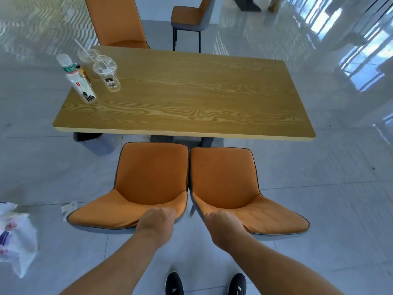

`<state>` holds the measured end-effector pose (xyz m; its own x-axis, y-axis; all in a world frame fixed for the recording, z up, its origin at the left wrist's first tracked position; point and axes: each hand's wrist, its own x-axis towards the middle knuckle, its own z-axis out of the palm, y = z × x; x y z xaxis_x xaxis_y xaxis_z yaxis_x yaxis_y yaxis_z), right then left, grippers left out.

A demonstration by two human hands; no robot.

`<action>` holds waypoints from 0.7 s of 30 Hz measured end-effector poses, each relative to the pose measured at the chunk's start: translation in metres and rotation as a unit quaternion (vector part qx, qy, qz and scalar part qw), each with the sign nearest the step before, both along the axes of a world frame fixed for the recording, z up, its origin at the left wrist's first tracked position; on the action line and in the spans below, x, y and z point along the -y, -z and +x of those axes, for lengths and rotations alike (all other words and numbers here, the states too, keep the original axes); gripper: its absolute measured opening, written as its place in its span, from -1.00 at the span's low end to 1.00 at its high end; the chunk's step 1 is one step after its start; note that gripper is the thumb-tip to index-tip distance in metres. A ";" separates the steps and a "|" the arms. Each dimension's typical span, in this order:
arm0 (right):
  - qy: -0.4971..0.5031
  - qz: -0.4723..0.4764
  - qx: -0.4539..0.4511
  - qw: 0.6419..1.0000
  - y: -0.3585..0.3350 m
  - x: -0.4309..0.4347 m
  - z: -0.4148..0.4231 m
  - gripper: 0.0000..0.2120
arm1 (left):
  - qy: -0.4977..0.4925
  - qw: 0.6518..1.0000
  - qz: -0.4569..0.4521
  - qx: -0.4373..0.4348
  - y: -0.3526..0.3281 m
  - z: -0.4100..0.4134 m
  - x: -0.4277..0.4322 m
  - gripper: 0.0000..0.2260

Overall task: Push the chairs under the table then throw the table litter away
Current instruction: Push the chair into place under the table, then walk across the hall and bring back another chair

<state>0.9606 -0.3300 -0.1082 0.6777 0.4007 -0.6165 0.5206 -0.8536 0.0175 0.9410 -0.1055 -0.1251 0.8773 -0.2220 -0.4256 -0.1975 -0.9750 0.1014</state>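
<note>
- Nearest, the left hand [157, 220] and right hand [223, 223] each sit on a chair back's top edge; the fingers curl over the far side, clamped on the rim, fingertips hidden.
- Under the left hand's fingers is the left orange chair [148, 177]; under the right hand's fingers is the right orange chair [225, 179]. The two chairs stand side by side, almost touching, each hand nearest its own chair.
- Straight ahead of the fingers, the seats' front edges reach the near edge of the wooden table [191, 92], so both chairs seem barely tucked in. My judgement: the push runs directly forward, across the table's long axis, which lies left to right.
- Beyond and left of the fingers, at the table's far left corner, stands the litter: a plastic bottle [78, 81] and a clear lidded cup [107, 73], with another cup behind.
- Farthest, two more orange chairs [119, 22] wait on the table's far side, one well apart from it.
- Left of the hands, a plastic bag [14, 235] lies on the floor.
</note>
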 end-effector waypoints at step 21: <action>0.255 0.278 0.453 0.808 -0.372 0.330 0.106 -0.38 | 0.083 0.925 -0.175 0.326 -0.417 0.195 0.331 -0.26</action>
<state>1.0668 -0.6603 0.2640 0.9140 -0.0289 0.4047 0.0877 -0.9598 -0.2665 1.1355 -0.4365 0.2918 0.8641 -0.4003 0.3050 -0.4714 -0.8561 0.2117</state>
